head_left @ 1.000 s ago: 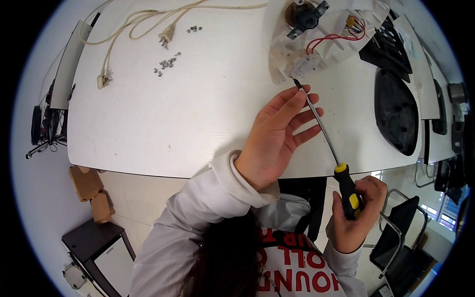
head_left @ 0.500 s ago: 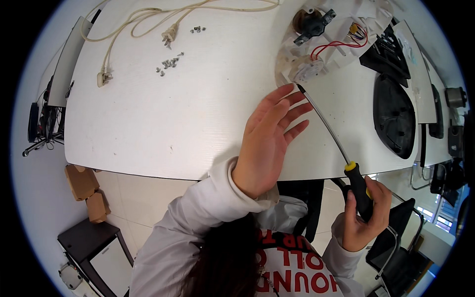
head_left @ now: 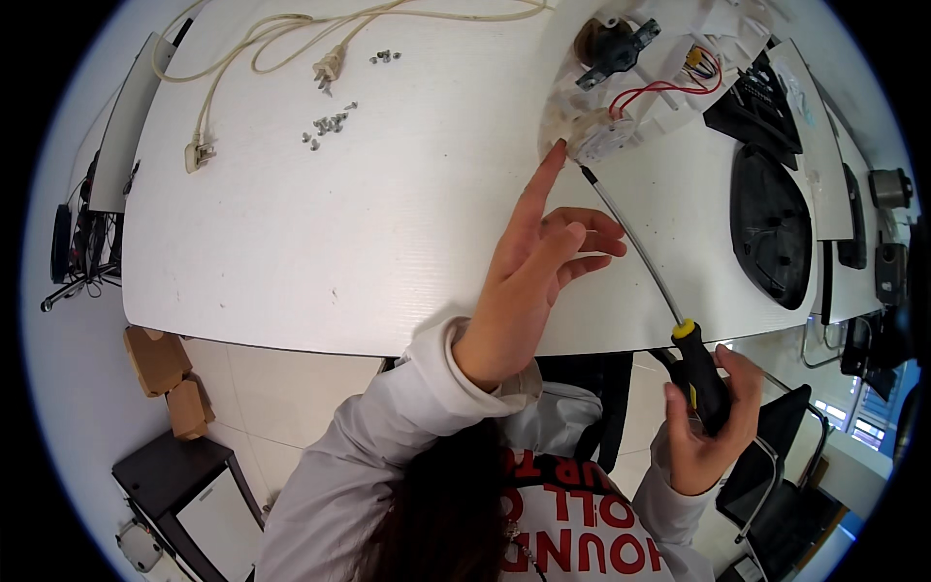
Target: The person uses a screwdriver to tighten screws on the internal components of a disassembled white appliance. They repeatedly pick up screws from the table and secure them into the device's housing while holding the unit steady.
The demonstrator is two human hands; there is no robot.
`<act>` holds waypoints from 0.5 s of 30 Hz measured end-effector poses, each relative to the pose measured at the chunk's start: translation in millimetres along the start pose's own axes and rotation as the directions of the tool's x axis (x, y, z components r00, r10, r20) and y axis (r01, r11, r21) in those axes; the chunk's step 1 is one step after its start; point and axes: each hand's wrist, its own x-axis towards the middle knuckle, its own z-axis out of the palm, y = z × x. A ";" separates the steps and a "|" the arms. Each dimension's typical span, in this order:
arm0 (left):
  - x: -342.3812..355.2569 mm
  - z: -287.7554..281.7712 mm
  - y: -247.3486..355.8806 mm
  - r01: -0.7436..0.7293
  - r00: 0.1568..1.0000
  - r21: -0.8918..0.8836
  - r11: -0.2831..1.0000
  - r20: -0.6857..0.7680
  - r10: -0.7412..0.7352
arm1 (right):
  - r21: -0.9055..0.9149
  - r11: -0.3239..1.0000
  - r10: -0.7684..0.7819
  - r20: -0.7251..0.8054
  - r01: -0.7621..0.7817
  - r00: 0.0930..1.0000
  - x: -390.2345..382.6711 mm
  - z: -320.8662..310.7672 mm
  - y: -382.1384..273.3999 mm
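My right hand point(head_left: 720, 432) is wrapped round the black-and-yellow handle of a screwdriver point(head_left: 702, 376). Its long metal shaft slants up and left, with the dark tip beside the near edge of a white plastic appliance housing point(head_left: 561, 109). My left hand point(head_left: 529, 267) stretches its index finger to that edge, just left of the tip, while the other fingers bend loosely apart near the shaft. Whether the tip meets a screw is too small to tell. Inside the housing are red wires point(head_left: 635, 94) and a dark motor-like part point(head_left: 619, 55).
Several loose screws point(head_left: 330, 123) lie in two groups on the white table point(head_left: 291, 242). Pale power cords with plugs point(head_left: 328, 66) lie at the far left. A black curved cover point(head_left: 771, 228) and a black case point(head_left: 761, 112) rest on the right.
My left index finger has straightened and moved up to the housing's edge, while the other fingers dropped away from the tip. The screwdriver has shifted very slightly left.
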 end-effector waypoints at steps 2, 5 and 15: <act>-0.6 -1.3 -1.0 0.008 1.000 -0.040 0.999 -0.004 -0.008 | 0.079 0.995 0.064 -0.058 -0.060 0.996 -2.1 5.0 -1.6; -0.5 -3.8 -1.4 0.009 1.000 -0.080 0.997 0.017 -0.008 | 0.020 0.998 0.054 -0.046 -0.054 0.997 -3.8 0.8 0.8; -0.8 -2.5 3.7 0.052 0.998 -0.070 0.996 0.034 -0.050 | 0.031 0.996 0.086 0.101 -0.089 0.991 -7.5 -4.2 1.8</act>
